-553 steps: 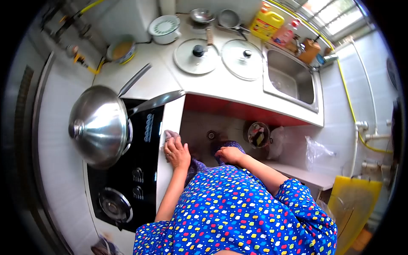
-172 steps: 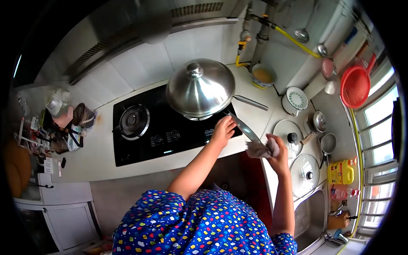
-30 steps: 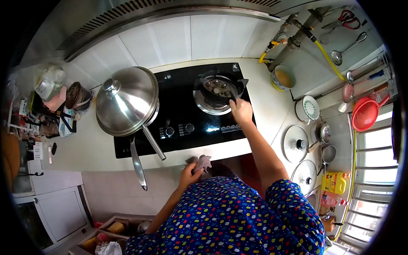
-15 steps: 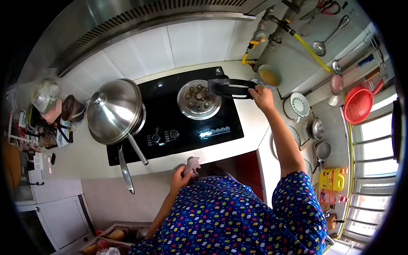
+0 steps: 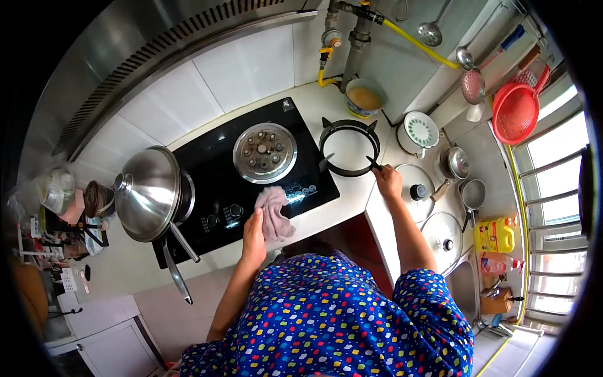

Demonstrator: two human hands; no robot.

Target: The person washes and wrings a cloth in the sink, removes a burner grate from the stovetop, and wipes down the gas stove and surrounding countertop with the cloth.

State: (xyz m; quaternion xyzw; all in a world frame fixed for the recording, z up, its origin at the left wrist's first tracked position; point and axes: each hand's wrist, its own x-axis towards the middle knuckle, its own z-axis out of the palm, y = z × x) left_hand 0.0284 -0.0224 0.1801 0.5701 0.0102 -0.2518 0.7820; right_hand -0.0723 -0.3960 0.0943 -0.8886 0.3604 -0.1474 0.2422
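My right hand [image 5: 389,181] grips one prong of a round black pan support [image 5: 344,169], which lies flat on, or just above, the white counter right of the stove. At the front of the stove, my left hand [image 5: 254,239] holds a crumpled pinkish cloth [image 5: 275,217] near the control panel; part of the cloth hangs over the front edge. The right burner [image 5: 264,152] of the black glass gas stove [image 5: 210,154] is bare of its support. On the left burner sits a pan under a domed steel lid [image 5: 144,193], its handle pointing forward.
A bowl of yellowish liquid [image 5: 364,99] stands behind the pan support. To the right are a white enamel pot [image 5: 419,133], glass lids [image 5: 442,237] and small saucepans [image 5: 472,195]. Yellow gas hose [image 5: 414,41] and hanging utensils line the wall. An oil jug [image 5: 495,234] stands near the window.
The pan support has gone from tilted, beside the right burner, to flat over the counter on the right. My left hand has raised the cloth to the stove's front edge. The view has shifted.
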